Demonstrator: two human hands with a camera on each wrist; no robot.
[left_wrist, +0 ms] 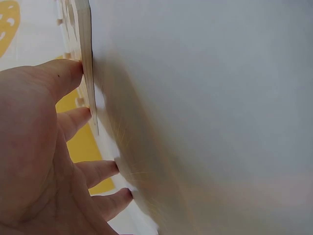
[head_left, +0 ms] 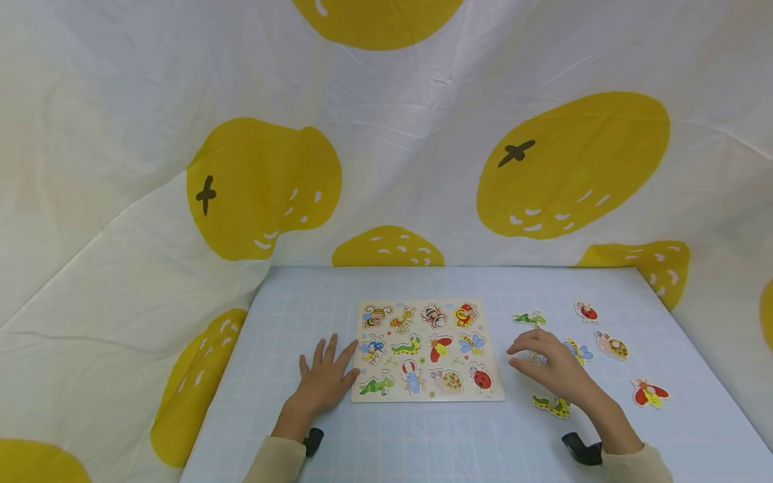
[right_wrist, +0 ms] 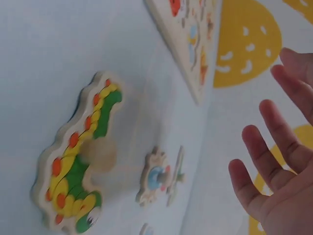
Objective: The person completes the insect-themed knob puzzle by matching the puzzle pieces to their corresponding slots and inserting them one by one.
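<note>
A wooden insect puzzle board [head_left: 427, 396] lies flat on the table with insect pictures in rows. My left hand [head_left: 323, 381] spreads its fingers at the board's left side; in the left wrist view the thumb and a finger touch the board's edge [left_wrist: 87, 63]. My right hand [head_left: 561, 367] hovers right of the board, fingers bent loosely, with nothing in them. Below it lies a green and yellow caterpillar piece [head_left: 552, 406], which shows a round knob [right_wrist: 100, 153] in the right wrist view. A small blue-bodied piece [right_wrist: 155, 178] is partly hidden by this hand in the head view.
Other loose pieces lie on the right: a grasshopper [head_left: 529, 318], a ladybug [head_left: 586, 311], a snail [head_left: 612, 345], a blue-winged insect [head_left: 580, 351] and a red-winged bug [head_left: 649, 393]. A white cloth [head_left: 410, 168] with yellow fruit prints hangs behind the table [head_left: 302, 295].
</note>
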